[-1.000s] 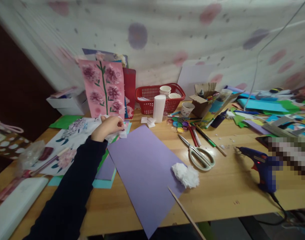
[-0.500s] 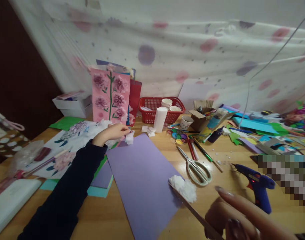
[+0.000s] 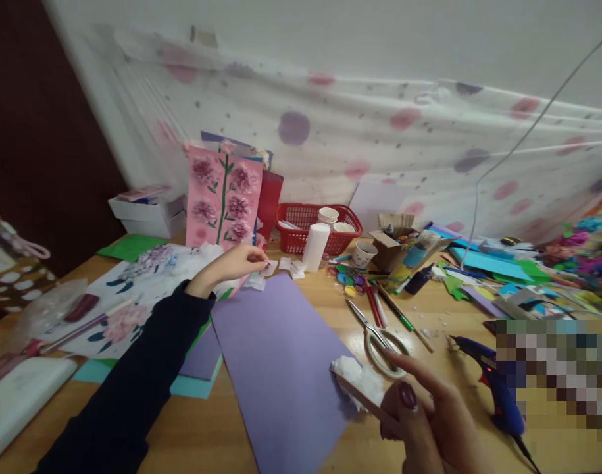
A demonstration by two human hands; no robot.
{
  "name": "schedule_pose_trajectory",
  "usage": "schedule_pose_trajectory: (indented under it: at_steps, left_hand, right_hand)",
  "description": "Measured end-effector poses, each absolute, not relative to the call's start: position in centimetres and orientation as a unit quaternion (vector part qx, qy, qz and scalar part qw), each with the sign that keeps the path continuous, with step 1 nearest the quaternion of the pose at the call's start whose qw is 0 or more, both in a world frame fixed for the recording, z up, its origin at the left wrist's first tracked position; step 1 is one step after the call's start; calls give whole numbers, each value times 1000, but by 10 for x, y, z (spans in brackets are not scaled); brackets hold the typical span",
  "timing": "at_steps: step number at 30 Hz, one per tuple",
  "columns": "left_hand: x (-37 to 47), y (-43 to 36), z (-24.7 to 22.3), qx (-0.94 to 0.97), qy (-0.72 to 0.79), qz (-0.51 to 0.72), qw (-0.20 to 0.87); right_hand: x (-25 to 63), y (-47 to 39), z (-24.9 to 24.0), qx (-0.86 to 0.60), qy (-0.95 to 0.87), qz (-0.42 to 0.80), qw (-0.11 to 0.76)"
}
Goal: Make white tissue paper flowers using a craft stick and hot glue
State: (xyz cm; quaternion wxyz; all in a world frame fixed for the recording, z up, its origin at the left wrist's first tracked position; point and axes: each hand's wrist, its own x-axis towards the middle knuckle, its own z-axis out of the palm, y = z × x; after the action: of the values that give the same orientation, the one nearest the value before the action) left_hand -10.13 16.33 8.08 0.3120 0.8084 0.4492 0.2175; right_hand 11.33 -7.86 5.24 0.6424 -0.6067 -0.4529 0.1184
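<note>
My left hand (image 3: 234,266) reaches over the left side with thumb and finger pinched on a small white paper square (image 3: 269,268). Beside it lie more white squares (image 3: 297,269) at the foot of a white roll (image 3: 316,247). In front is a purple sheet of paper (image 3: 281,355). Closed around a thin flat stick (image 3: 367,397), my right hand (image 3: 429,415) is at the lower right. The stick's tip is against a fluffy white clump (image 3: 357,378) on the sheet's right edge. Scissors (image 3: 379,342) lie just beyond that clump.
A blue glue gun (image 3: 498,382) lies at right. Behind stand a red basket (image 3: 293,245), a paper cup (image 3: 364,253) and a pink flower picture (image 3: 214,210). Paint pots (image 3: 352,283) and markers (image 3: 377,306) lie mid-table. A white device (image 3: 29,401) is at left.
My right hand has moved up and left with the stick, its finger now over the scissors' handle. My left hand has shifted slightly right. The camera view has tilted up a little.
</note>
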Motion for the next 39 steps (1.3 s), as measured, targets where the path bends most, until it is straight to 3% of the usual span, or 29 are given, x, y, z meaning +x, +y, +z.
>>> schedule_pose_trajectory:
  at_steps: [3,6,8,16,39]
  left_hand:
    - [-82,141,93,802,392,218,394]
    - [-60,116,96,760,263,199,560]
    - [-47,101,93,755,214,164,598]
    - [-22,73,77,752,240,105,605]
    - [-15,63,85,841,181,24,510]
  right_hand:
    - [119,-67,52,-582,-409,109,694]
    - [131,-58,50,-530,-404,132,734]
    - [136,-57,49,-499,-407,166,747]
    - [139,-67,46,-441,-397,225,773]
    - [152,-71,45,-450,-391,241,766]
